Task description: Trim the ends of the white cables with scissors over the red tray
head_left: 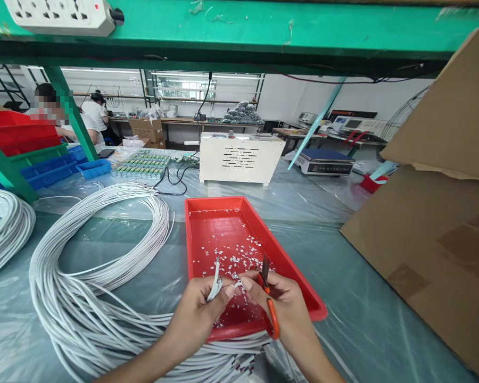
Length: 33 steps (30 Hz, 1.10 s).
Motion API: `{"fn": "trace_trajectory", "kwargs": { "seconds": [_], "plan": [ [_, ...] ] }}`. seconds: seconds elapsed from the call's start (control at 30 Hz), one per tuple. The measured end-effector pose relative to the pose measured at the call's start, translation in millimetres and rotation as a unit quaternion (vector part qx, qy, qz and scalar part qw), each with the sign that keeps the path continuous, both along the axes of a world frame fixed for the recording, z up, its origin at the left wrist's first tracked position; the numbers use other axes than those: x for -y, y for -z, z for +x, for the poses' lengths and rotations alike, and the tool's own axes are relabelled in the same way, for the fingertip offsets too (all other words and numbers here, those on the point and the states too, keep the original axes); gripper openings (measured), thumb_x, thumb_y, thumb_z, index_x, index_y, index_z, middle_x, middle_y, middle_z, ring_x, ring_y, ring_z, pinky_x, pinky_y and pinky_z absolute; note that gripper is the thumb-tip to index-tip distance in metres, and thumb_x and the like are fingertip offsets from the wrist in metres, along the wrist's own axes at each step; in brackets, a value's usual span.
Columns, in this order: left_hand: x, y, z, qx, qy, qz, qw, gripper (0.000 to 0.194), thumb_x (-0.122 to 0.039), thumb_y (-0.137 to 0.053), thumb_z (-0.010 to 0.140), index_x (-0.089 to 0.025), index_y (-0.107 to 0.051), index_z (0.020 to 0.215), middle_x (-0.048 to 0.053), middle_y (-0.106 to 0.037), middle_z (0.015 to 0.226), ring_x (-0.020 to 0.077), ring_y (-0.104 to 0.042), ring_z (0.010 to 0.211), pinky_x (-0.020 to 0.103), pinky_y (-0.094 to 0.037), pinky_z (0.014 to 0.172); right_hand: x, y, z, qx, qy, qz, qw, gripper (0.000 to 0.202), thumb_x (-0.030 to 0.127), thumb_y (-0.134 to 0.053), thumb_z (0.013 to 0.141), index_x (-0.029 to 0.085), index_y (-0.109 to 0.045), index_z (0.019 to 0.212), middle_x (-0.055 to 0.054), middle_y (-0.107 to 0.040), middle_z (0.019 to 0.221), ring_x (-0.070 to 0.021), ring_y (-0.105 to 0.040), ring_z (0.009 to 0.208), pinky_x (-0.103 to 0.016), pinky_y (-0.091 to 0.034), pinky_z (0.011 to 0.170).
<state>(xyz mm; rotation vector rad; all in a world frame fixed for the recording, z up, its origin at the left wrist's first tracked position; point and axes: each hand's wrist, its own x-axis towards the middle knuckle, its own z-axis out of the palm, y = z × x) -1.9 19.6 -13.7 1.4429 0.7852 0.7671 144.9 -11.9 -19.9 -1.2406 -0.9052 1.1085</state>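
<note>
My left hand pinches a white cable, its end standing up past my thumb, probably so the tip stays steady and easy to see. My right hand holds orange-handled scissors in its curled fingers, blades pointing away from me; carried that way, they seem to leave thumb and forefinger free to meet at the cable, close to my left thumb. What exactly those fingertips grip is too small to tell. Directly beneath both hands sits a red tray, scattered with white scraps, presumably placed there to catch bits as they drop. A big coil of white cable lies left of my left hand, its strands running under my forearm and along the tray's near edge, likely for a short reach.
</note>
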Motion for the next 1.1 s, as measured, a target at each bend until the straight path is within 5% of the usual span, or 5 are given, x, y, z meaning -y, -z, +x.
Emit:
{"fn": "trace_trajectory", "kwargs": {
  "seconds": [0.27, 0.53, 0.77, 0.97, 1.1],
  "plan": [
    [-3.9, 0.5, -3.2, 0.002, 0.060, -0.004, 0.998, 0.030, -0.036, -0.051, 0.083, -0.011, -0.067, 0.083, -0.005, -0.044, 0.047, 0.0082, -0.038, 0.046, 0.021, -0.030, 0.051, -2.5, 2.6, -0.1, -0.150, -0.062, -0.045, 0.986, 0.019, 0.031, -0.075, 0.060, 0.016, -0.064, 0.063, 0.005, -0.051, 0.047, -0.0072, -0.044, 0.046, -0.018, -0.035, 0.046],
    [-4.6, -0.8, -4.8, -0.001, 0.042, 0.019, 0.999, 0.036, -0.032, -0.050, 0.085, -0.012, -0.061, 0.057, -0.003, -0.049, 0.050, 0.0096, -0.044, 0.051, 0.021, -0.034, 0.056, 0.7, 2.1, -0.3, -0.130, -0.055, -0.056, 0.988, 0.023, 0.033, -0.077, 0.058, 0.014, -0.068, 0.069, 0.002, -0.057, 0.051, -0.0074, -0.047, 0.046, -0.018, -0.037, 0.047],
    [-4.8, -0.5, -3.7, -0.013, 0.020, 0.021, 0.999, 0.027, -0.033, -0.055, 0.081, -0.010, -0.070, 0.075, -0.002, -0.050, 0.051, 0.0104, -0.044, 0.051, 0.021, -0.033, 0.052, -0.9, 8.0, -3.1, -0.179, -0.051, -0.072, 0.980, 0.020, 0.019, -0.079, 0.050, 0.016, -0.067, 0.066, 0.005, -0.054, 0.047, -0.0064, -0.046, 0.044, -0.016, -0.036, 0.046],
    [-4.6, 1.0, -4.0, -0.014, 0.024, 0.021, 0.999, 0.027, -0.030, -0.054, 0.082, -0.010, -0.067, 0.071, -0.002, -0.051, 0.052, 0.0101, -0.043, 0.051, 0.021, -0.032, 0.052, -1.3, 8.5, -5.8, -0.215, -0.062, -0.075, 0.972, 0.017, 0.022, -0.077, 0.052, 0.015, -0.065, 0.062, 0.007, -0.047, 0.042, -0.0050, -0.040, 0.041, -0.016, -0.034, 0.044],
    [-4.5, 0.2, -2.7, -0.020, -0.005, 0.007, 1.000, 0.027, -0.031, -0.055, 0.081, -0.010, -0.065, 0.067, -0.001, -0.052, 0.052, 0.0107, -0.045, 0.052, 0.021, -0.034, 0.053, 0.4, 4.6, -2.9, -0.149, -0.047, -0.061, 0.986, 0.020, 0.026, -0.078, 0.054, 0.015, -0.067, 0.066, 0.005, -0.052, 0.048, -0.0068, -0.044, 0.044, -0.017, -0.037, 0.046]
  ]
}}
